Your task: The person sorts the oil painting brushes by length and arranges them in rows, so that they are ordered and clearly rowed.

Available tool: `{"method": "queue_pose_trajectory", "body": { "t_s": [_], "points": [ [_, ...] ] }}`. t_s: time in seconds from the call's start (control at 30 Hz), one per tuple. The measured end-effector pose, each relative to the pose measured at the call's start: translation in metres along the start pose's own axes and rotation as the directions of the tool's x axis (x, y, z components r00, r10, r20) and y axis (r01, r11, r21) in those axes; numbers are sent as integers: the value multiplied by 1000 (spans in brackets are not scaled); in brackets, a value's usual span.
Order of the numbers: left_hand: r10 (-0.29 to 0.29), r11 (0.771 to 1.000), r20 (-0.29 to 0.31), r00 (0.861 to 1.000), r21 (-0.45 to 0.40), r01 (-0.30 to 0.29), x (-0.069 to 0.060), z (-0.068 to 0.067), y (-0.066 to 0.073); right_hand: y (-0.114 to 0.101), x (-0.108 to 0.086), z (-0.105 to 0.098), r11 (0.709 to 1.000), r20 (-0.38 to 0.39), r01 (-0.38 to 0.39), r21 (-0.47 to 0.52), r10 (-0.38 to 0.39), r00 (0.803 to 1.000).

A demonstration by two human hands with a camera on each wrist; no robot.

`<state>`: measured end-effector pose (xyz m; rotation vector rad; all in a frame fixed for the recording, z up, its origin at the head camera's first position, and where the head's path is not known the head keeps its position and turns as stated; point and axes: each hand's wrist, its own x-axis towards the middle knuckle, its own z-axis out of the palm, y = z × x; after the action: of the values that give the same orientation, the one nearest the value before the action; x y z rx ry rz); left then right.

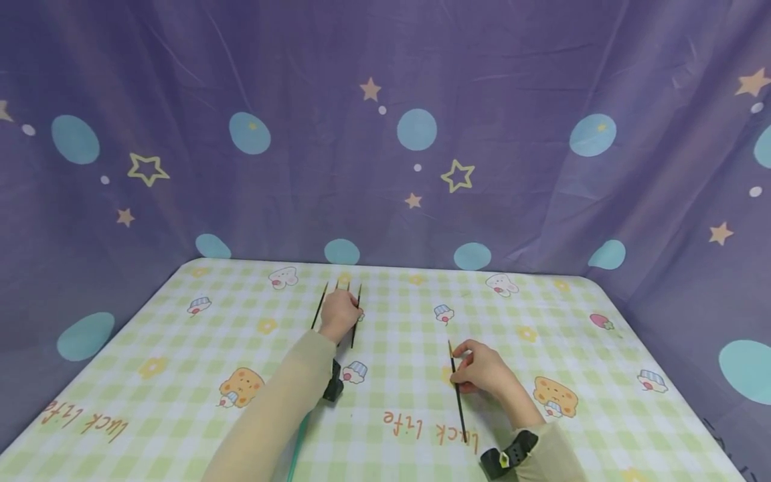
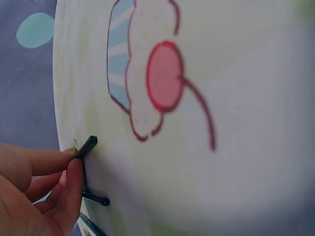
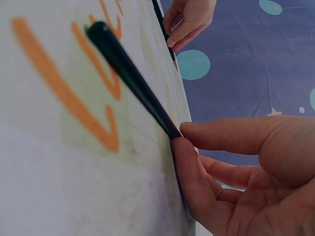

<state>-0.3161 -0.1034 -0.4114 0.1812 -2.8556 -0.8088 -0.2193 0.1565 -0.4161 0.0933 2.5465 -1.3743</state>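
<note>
On the far middle-left of the table, several dark paintbrushes lie side by side, bristles pointing away. My left hand (image 1: 340, 312) is over them and pinches one paintbrush (image 2: 87, 146) between thumb and finger; in the head view this seems to be the rightmost brush (image 1: 355, 331). Another brush (image 1: 320, 304) lies left of the hand, and the middle ones are partly covered by it. Nearer and to the right, my right hand (image 1: 479, 367) pinches a single dark paintbrush (image 1: 460, 408) near its bristle end. The thick handle end (image 3: 133, 81) of that brush points toward me.
A checked cloth (image 1: 409, 381) with cartoon cakes and lettering covers the table. Behind it hangs a purple curtain (image 1: 337, 181) with stars and blue dots. A teal strip (image 1: 298, 448) runs beside the left sleeve. Black straps with devices (image 1: 509, 455) sit on the wrists.
</note>
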Motion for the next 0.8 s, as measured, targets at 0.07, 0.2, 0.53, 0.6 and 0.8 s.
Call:
{"method": "queue_pose_trajectory", "body": {
  "t_s": [0.07,0.2,0.53,0.6,0.8],
  "points": [
    [2,1000,3,1000,0,-2,-1,-1,0,1,-1,0,1000,4,7,-2,-7,1000],
    [-2,1000,14,1000,-3,2,-3,-1,-1,1,-2,1,1000,5,16,-12,-16,1000],
    [6,1000,43,999,-21,-5,-3,-4,-3,-7,-6,2,994,15,14,-108,-12,1000],
    [0,1000,65,998,-31,2,-3,-5,-3,-7,-8,1,990,18,4,-138,-1,1000],
    [-17,998,130,991,-61,25,-4,-6,-3,-7,-10,0,987,24,-9,-159,13,1000]
  ]
}}
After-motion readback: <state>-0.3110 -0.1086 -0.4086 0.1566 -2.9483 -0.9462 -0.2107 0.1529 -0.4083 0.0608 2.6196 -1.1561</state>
